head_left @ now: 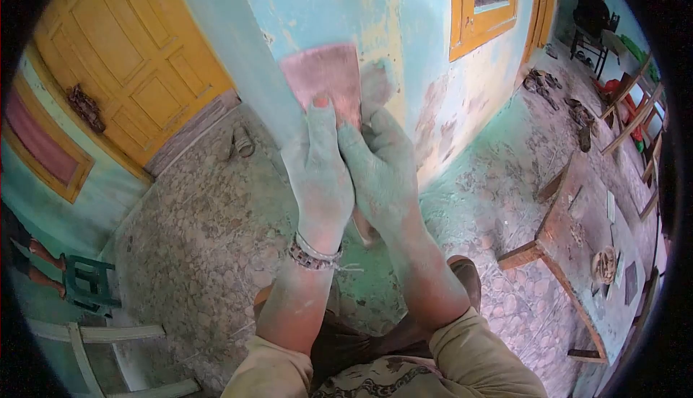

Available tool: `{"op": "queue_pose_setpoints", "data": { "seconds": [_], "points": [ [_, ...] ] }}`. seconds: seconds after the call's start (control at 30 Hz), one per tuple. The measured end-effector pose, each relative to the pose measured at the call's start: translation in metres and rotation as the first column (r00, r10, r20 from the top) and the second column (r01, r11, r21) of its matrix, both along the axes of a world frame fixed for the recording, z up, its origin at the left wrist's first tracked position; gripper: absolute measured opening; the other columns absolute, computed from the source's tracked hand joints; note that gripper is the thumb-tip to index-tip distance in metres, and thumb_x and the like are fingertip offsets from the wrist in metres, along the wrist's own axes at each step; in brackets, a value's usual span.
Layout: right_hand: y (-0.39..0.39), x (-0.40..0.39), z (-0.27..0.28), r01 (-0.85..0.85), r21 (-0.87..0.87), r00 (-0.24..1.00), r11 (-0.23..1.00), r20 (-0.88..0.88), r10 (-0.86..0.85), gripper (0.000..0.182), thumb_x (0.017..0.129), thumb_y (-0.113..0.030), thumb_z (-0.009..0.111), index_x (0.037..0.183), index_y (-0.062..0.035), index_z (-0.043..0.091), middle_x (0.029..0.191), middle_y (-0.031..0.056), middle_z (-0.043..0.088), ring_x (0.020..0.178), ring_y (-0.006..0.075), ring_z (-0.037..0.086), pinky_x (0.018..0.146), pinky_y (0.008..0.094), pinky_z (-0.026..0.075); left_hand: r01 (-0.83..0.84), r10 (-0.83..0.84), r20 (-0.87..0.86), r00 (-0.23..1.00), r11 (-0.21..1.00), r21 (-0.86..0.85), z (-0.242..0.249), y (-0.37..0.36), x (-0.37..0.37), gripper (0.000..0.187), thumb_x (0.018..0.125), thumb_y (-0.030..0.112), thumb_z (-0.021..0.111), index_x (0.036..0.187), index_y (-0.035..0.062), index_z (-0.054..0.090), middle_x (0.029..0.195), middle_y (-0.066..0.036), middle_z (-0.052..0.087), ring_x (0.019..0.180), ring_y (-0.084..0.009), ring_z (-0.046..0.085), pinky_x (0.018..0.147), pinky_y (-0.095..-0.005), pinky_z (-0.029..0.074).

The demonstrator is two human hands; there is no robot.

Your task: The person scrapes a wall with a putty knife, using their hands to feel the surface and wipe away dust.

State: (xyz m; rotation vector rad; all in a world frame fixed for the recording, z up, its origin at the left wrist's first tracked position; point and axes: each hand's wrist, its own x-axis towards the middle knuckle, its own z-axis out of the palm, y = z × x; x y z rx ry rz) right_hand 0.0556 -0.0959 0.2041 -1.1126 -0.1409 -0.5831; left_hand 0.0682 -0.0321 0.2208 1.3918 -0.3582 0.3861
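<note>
A wide paint scraper (322, 73) lies with its broad, dusty blade against the pale blue wall (325, 8), close to the corner. My left hand (317, 174) is closed on it, thumb stretched up along the base of the blade. Pressed beside it, my right hand (379, 156) grips the same tool with curled fingers. Between my wrists shows what looks like the end of the handle (365, 232). Pale dust coats both hands. Around the blade, the wall's paint is worn, with yellowish and grey patches.
A yellow door (115, 44) stands left, near a green plastic stool (90, 282) and a person's legs (45, 254). On the right is a dusty wooden table (577, 254) with small items on it. Footwear (541, 84) lies along the wall. A person (593, 8) sits far right.
</note>
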Motion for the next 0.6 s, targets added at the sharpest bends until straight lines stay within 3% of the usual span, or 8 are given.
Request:
{"op": "queue_pose_setpoints", "data": {
  "seconds": [0.2, 0.3, 0.47, 0.6],
  "points": [
    [0.003, 0.002, -0.008, 0.038, -0.062, 0.999, 0.997, 0.006, -0.038, 0.023, 0.094, -0.014, 0.056, 0.109, 0.0035, 0.058, 0.091, 0.0075, 0.064, 0.085, 0.0104, 0.056, 0.075, 0.0271, 0.047, 0.022, -0.023, -0.016, 1.0, 0.999, -0.042, 0.002, 0.001, 0.001, 0.035, 0.099, 0.032, 0.053, 0.078, 0.0043, 0.058, 0.077, 0.002, 0.052, 0.072, -0.0079, 0.045, 0.065, -0.0244, 0.039],
    [0.007, 0.002, -0.003, 0.028, 0.036, 0.997, 0.999, 0.067, -0.031, 0.023, 0.094, -0.016, 0.056, 0.106, 0.0035, 0.058, 0.088, 0.0084, 0.063, 0.082, 0.0109, 0.055, 0.073, 0.0277, 0.047, 0.018, -0.019, -0.04, 0.999, 0.999, -0.03, -0.001, 0.003, -0.001, 0.035, 0.099, 0.031, 0.053, 0.076, 0.0048, 0.057, 0.077, 0.002, 0.052, 0.072, -0.0077, 0.045, 0.065, -0.0241, 0.039],
    [0.002, 0.001, -0.003, 0.033, -0.04, 0.999, 0.999, 0.031, -0.031, 0.023, 0.094, -0.016, 0.056, 0.106, 0.0036, 0.058, 0.087, 0.0082, 0.063, 0.081, 0.0113, 0.056, 0.072, 0.0285, 0.047, 0.093, -0.093, -0.005, 0.996, 0.995, -0.043, 0.004, 0.003, 0.003, 0.035, 0.099, 0.03, 0.052, 0.075, 0.0053, 0.055, 0.075, 0.004, 0.049, 0.072, -0.0072, 0.044, 0.064, -0.0238, 0.039],
    [0.002, 0.002, -0.004, 0.054, -0.04, 0.998, 0.998, 0.025, -0.053, 0.024, 0.094, -0.017, 0.056, 0.108, 0.0035, 0.058, 0.087, 0.0076, 0.063, 0.082, 0.0111, 0.056, 0.074, 0.0285, 0.048, 0.058, -0.058, -0.003, 0.998, 0.998, -0.029, 0.003, 0.002, 0.001, 0.037, 0.1, 0.03, 0.05, 0.075, 0.0029, 0.054, 0.073, 0.003, 0.049, 0.07, -0.0078, 0.043, 0.062, -0.025, 0.038]
  ]
}}
